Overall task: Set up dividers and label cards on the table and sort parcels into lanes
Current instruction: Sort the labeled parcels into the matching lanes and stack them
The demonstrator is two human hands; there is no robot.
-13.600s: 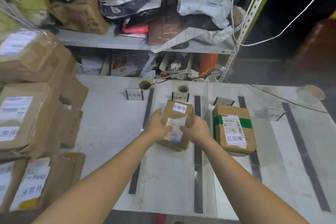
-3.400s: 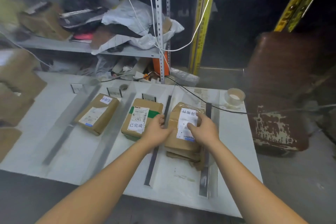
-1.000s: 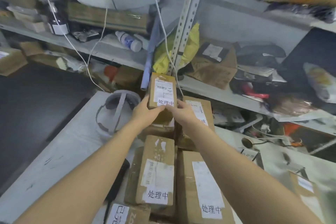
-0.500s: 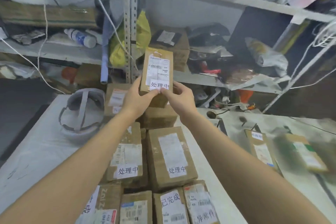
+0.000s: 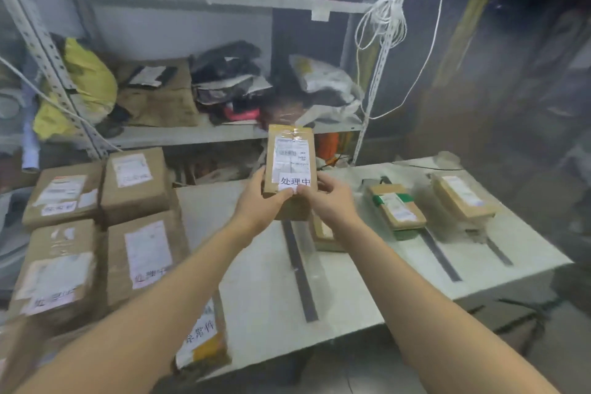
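We hold a cardboard parcel (image 5: 289,166) upright above the desk (image 5: 262,281), left grip (image 5: 259,206) and right grip (image 5: 332,203) both grasping it

The white sticker (image 5: 294,182) on the raised parcel (image 5: 292,153) is reading 处理中; the label (image 5: 200,331) on the counter-edge parcel (image 5: 206,350) is showing 常件.

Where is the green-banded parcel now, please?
In the head view the green-banded parcel lies on the table, right of centre, left of the rightmost parcel.
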